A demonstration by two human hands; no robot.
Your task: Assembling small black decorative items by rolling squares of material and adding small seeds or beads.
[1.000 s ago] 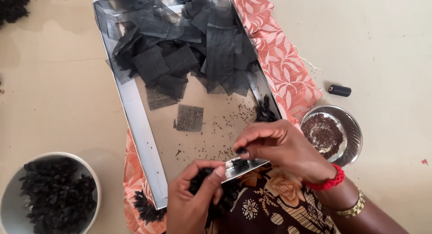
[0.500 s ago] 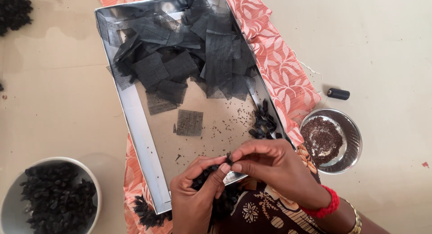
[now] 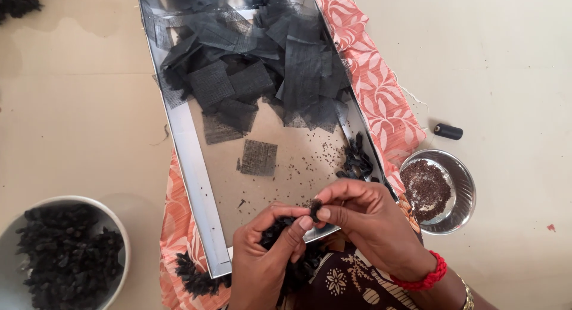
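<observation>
Left hand [image 3: 265, 259] clenched on dark netting bundle [image 3: 280, 232]. Right hand [image 3: 363, 217] pinching small black bud [image 3: 315, 209] at near edge of metal tray [image 3: 189, 161].

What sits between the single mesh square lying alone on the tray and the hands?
Only bare tray floor sprinkled with small dark seeds, head view, between mesh square and hands.

White bowl of black pieces [image 3: 62, 256], steel dish of brown seeds [image 3: 440, 191], black thread spool [image 3: 448, 131], orange patterned cloth [image 3: 381, 95]
</observation>
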